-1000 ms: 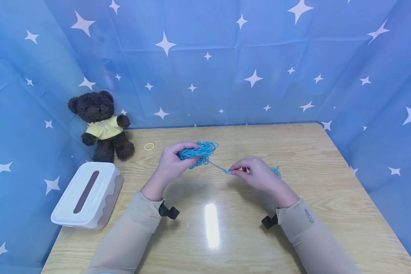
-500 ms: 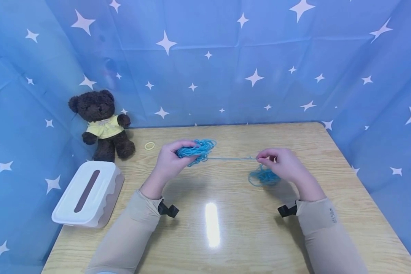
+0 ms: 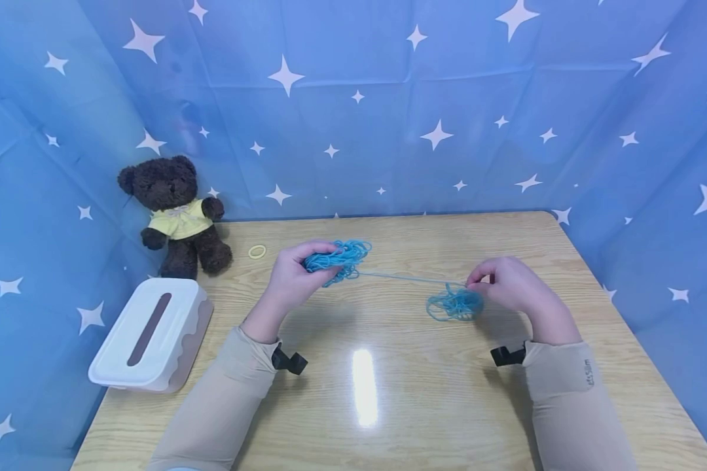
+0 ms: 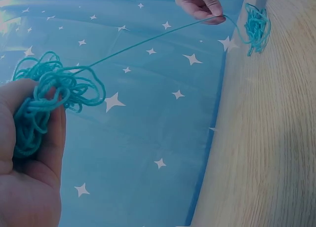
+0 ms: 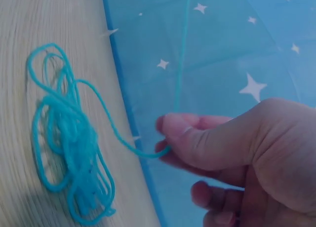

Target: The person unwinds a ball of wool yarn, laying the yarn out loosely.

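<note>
A loose bundle of blue yarn [image 3: 349, 256] is gripped in my left hand [image 3: 294, 275], held above the table with loops spilling past the fingertips. From it one strand [image 4: 153, 38] runs taut across to my right hand [image 3: 509, 282]. Thumb and forefinger of that hand pinch the strand, as the right wrist view shows up close. Past the pinch the strand curves down to a second tangle, a yarn pile [image 5: 74, 143] lying on the table just left of the right hand.
At the left, a dark brown teddy bear [image 3: 179, 219] in a yellow shirt sits against the star-patterned curtain [image 3: 383, 111]. A white lidded box [image 3: 144, 333] with a slot stands in front of it. A small yellow ring [image 3: 256, 252] lies on the wooden table [image 3: 424, 405].
My right hand has moved to the right while pinching the strand, so a longer length stretches between the hands. The yarn pile on the table has come into fuller view. My left hand stays nearly still.
</note>
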Available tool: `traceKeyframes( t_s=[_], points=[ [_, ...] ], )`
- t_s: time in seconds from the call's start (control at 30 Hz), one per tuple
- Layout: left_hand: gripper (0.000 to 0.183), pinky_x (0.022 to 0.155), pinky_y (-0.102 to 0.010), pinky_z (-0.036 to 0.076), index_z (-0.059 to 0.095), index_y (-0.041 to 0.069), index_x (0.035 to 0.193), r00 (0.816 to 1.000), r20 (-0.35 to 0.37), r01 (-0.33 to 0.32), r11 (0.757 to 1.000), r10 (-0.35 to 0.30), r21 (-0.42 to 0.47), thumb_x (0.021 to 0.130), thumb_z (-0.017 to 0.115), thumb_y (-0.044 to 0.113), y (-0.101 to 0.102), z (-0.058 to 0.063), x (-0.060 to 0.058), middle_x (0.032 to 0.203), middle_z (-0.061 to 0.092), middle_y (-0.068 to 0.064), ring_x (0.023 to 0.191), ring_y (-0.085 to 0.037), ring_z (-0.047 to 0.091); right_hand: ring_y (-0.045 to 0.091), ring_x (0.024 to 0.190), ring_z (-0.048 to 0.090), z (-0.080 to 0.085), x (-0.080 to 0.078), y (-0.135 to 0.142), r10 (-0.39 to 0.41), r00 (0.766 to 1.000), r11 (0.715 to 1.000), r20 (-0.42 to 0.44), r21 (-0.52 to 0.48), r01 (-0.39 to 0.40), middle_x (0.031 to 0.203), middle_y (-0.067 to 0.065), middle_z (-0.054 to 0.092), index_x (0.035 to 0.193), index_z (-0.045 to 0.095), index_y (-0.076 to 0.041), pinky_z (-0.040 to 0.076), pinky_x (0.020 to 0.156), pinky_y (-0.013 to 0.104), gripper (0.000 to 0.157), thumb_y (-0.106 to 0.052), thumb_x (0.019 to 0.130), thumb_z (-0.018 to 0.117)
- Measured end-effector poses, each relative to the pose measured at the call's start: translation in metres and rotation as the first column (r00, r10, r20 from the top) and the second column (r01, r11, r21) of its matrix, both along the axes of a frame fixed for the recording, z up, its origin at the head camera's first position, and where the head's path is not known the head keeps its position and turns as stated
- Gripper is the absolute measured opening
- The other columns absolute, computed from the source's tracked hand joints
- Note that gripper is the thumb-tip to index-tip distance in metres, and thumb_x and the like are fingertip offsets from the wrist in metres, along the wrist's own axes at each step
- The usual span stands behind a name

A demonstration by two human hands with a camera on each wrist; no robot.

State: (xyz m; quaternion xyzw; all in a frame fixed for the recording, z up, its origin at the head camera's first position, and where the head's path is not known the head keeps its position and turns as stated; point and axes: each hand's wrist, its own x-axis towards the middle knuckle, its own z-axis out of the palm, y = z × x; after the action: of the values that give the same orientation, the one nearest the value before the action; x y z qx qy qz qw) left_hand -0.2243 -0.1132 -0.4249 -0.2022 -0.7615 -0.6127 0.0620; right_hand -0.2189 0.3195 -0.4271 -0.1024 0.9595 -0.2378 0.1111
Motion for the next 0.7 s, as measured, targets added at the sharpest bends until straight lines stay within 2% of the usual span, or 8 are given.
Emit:
traceKeyframes(
  t_s=[0.13, 0.3, 0.47, 0.57, 0.7],
  points=[
    [0.024, 0.086, -0.020, 0.064, 0.081, -0.001, 0.116, 1.000, -0.012, 0.001, 1.000, -0.001, 0.012, 0.092, 0.084, 0.000, 0.000, 0.000, 0.000, 0.125, 0.080, -0.023, 0.106, -0.015, 0.078, 0.028, 0.094, 0.069, 0.000, -0.001, 0.008, -0.019, 0.999, 0.998, 0.040, 0.056, 0.017, 0.111, 0.010, 0.082, 0.106, 0.083, -0.013, 0.056, 0.081, 0.048, 0.013, -0.023, 0.104, 0.075],
    [0.024, 0.085, -0.020, 0.064, 0.080, -0.002, 0.116, 1.000, -0.016, 0.004, 1.000, -0.004, 0.027, 0.092, 0.084, -0.001, -0.001, -0.001, -0.001, 0.124, 0.080, -0.025, 0.101, -0.003, 0.076, 0.038, 0.109, 0.068, -0.002, -0.002, 0.020, -0.079, 0.991, 0.992, 0.110, 0.103, 0.068, 0.119, 0.016, 0.079, 0.110, 0.082, -0.011, 0.055, 0.093, 0.061, 0.015, -0.021, 0.103, 0.073],
    [0.024, 0.085, -0.020, 0.064, 0.080, -0.003, 0.116, 1.000, -0.018, -0.002, 0.999, 0.002, 0.036, 0.092, 0.083, -0.003, -0.001, 0.000, -0.001, 0.124, 0.079, -0.027, 0.100, -0.001, 0.075, 0.046, 0.119, 0.067, -0.009, -0.002, 0.031, -0.119, 0.976, 0.986, 0.180, 0.137, 0.095, 0.125, 0.021, 0.077, 0.111, 0.082, -0.010, 0.053, 0.100, 0.067, 0.017, -0.022, 0.101, 0.074],
    [0.024, 0.085, -0.020, 0.063, 0.080, -0.003, 0.116, 1.000, -0.026, -0.005, 0.999, 0.006, 0.040, 0.092, 0.083, -0.003, -0.002, 0.000, 0.000, 0.123, 0.079, -0.027, 0.101, 0.000, 0.074, 0.045, 0.120, 0.067, -0.013, 0.000, 0.035, -0.137, 0.969, 0.982, 0.204, 0.159, 0.105, 0.128, 0.021, 0.076, 0.112, 0.083, -0.011, 0.054, 0.101, 0.067, 0.018, -0.023, 0.102, 0.074],
    [0.024, 0.087, -0.020, 0.064, 0.080, -0.004, 0.115, 0.999, -0.050, 0.013, 0.999, -0.012, 0.037, 0.091, 0.084, -0.004, -0.001, 0.001, 0.000, 0.123, 0.080, -0.026, 0.104, -0.006, 0.076, 0.046, 0.125, 0.066, -0.014, 0.000, 0.034, -0.146, 0.965, 0.980, 0.218, 0.164, 0.112, 0.136, 0.024, 0.073, 0.120, 0.083, -0.011, 0.054, 0.104, 0.069, 0.023, -0.024, 0.103, 0.073]
  ],
)
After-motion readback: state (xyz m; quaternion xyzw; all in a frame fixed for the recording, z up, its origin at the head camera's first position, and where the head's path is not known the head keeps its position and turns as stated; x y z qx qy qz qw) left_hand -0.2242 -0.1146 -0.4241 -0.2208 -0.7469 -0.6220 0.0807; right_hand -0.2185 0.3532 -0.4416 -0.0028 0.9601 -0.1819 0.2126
